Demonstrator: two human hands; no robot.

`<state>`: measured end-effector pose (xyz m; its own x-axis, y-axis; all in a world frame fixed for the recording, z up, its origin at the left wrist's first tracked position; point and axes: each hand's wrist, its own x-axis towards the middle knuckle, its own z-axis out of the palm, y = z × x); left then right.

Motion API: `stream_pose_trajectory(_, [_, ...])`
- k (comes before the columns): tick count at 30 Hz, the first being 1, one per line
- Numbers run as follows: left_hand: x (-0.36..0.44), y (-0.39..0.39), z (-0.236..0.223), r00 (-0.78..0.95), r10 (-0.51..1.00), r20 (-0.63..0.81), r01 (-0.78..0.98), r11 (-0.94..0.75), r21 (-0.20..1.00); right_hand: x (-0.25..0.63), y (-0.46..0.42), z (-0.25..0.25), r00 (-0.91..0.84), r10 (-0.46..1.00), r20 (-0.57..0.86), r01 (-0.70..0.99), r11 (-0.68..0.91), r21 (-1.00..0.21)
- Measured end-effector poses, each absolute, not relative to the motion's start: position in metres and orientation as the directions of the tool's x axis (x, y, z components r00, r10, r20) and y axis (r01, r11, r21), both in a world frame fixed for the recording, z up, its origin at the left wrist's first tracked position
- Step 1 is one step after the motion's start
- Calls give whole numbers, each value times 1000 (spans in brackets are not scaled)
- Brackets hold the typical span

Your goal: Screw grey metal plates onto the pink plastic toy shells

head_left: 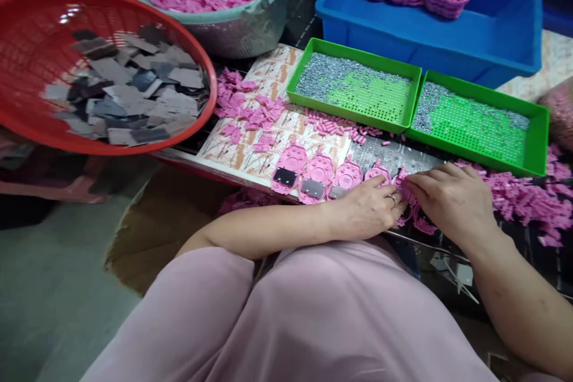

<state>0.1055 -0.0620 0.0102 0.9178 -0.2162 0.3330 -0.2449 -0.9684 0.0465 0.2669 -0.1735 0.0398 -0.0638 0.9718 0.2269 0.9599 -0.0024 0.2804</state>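
My left hand (369, 209) and my right hand (452, 200) meet over a pink plastic housing (409, 200) at the near edge of the work board. Both hands have their fingers curled and pressed onto that piece, which they mostly hide. A ring shows on my left hand. To the left, a row of pink housings (313, 176) lies flat, some with dark or grey plates set in them. Loose small pink parts (250, 110) are scattered on the patterned board (277, 77).
A red basket (27, 113) of grey and black plates sits at left. Behind it is a grey tub (242, 27) of pink parts. Two green trays (353, 51) (541, 131) hold tiny metal pieces. A blue bin (505, 36) holds stacked pink housings. More pink parts (528, 200) pile at right.
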Motion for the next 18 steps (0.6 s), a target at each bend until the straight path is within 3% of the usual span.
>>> stream_pose_trajectory(18, [106, -60, 9, 913, -217, 344, -255, -964, 69, 266, -173, 49, -72, 991, 114, 965, 41, 258])
